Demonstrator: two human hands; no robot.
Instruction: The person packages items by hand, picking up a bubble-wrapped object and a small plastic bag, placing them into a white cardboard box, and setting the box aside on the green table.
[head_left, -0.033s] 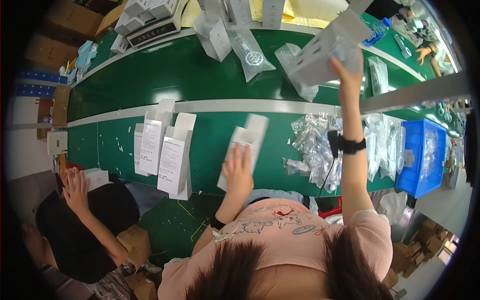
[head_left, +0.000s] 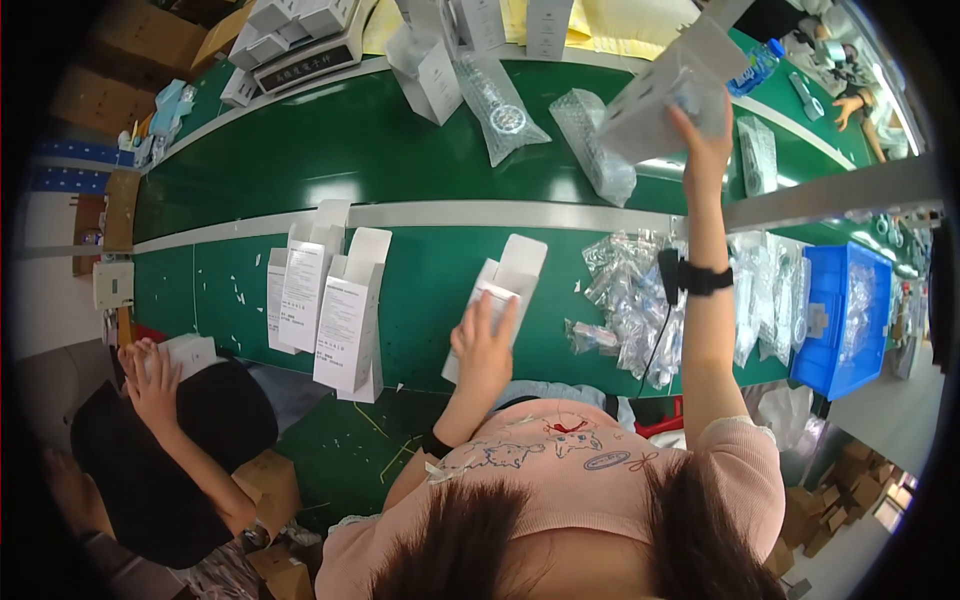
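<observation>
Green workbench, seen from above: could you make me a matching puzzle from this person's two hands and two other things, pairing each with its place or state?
Column one
1. Left hand
2. Right hand
3. Blue bin
4. Bottle

Column two
A. Blue-capped, near the picture's top right
B. Holding a pale box over the far side of the green bench
C. Has clear plastic inside
D. Touching a white box with an open flap, at the near side

Pairs: 1-D, 2-B, 3-C, 4-A

Handled white boxes (head_left: 650, 125): 2 | blue bin (head_left: 826, 365): 1 | bottle (head_left: 757, 68): 1 | scale (head_left: 310, 68): 1
</observation>
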